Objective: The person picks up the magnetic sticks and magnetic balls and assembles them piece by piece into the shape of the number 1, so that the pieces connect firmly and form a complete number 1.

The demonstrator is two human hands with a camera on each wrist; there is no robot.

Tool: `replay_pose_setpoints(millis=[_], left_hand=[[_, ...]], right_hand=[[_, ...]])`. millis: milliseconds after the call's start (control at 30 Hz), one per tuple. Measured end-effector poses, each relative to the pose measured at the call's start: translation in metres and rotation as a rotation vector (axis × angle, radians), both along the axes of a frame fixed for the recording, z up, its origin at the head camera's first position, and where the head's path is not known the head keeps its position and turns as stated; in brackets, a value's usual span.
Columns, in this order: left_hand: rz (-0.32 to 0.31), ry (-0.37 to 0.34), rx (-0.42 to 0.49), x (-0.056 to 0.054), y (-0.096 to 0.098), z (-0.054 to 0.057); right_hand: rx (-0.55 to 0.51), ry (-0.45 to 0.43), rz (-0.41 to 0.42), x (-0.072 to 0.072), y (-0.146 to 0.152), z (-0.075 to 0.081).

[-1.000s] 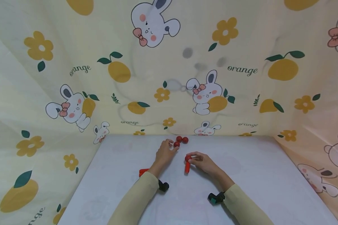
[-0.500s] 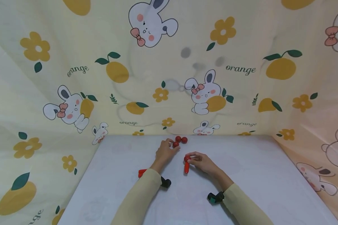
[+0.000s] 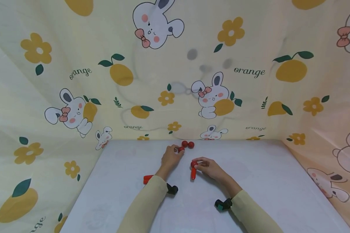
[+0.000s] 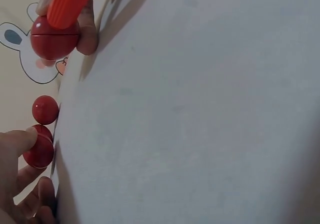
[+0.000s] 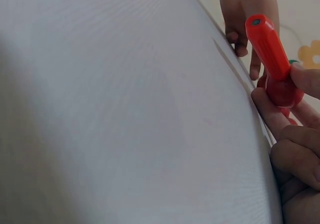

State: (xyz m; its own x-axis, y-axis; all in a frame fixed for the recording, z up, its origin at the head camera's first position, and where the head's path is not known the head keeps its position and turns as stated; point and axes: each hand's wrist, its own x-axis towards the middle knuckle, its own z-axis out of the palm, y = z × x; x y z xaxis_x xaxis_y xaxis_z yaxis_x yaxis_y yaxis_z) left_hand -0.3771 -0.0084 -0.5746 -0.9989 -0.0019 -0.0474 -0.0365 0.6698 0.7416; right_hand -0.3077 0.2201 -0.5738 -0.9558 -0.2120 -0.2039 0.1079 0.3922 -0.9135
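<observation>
My right hand [image 3: 207, 168] holds a red ball with a ridged red handle, like a maraca [image 3: 193, 174], by its round head; the handle points toward me. In the right wrist view the handle [image 5: 270, 46] shows a small dark hole in its end. Farther back on the left, my left hand [image 3: 170, 158] pinches a loose red ball [image 3: 181, 149] between thumb and fingers. Two more red balls, one on the left [image 3: 184, 143] and one on the right [image 3: 191, 145], lie just beyond it. A seam runs round the held head [image 4: 55, 41].
Red handle-like pieces [image 3: 147, 179] lie on the white table [image 3: 250, 181] beside my left forearm, partly hidden by the sleeve. A patterned cloth [image 3: 169, 64] hangs behind the table's far edge. Both wrists wear small black cameras.
My left fingers have closed on the nearest loose ball, which has shifted slightly left. The right hand keeps its grip on the maraca-like piece and stays in place.
</observation>
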Motion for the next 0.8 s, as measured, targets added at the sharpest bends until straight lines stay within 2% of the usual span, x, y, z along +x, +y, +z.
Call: replay_pose_setpoints(millis=[200, 400, 633, 800], left_hand=[[-0.011, -0.013, 0.077, 0.005, -0.004, -0.002], [-0.035, -0.013, 0.103, 0.012, -0.007, 0.001], [-0.052, -0.054, 0.17, 0.029, -0.011, 0.011], [-0.067, -0.026, 0.201, 0.041, -0.016, 0.011]], right_hand=[[0.007, 0.003, 0.006, 0.001, 0.0, 0.001], [0.012, 0.011, 0.011, 0.001, 0.0, 0.005], [0.007, 0.004, 0.013, 0.002, -0.001, 0.006], [-0.003, 0.001, 0.018, 0.003, -0.001, 0.007]])
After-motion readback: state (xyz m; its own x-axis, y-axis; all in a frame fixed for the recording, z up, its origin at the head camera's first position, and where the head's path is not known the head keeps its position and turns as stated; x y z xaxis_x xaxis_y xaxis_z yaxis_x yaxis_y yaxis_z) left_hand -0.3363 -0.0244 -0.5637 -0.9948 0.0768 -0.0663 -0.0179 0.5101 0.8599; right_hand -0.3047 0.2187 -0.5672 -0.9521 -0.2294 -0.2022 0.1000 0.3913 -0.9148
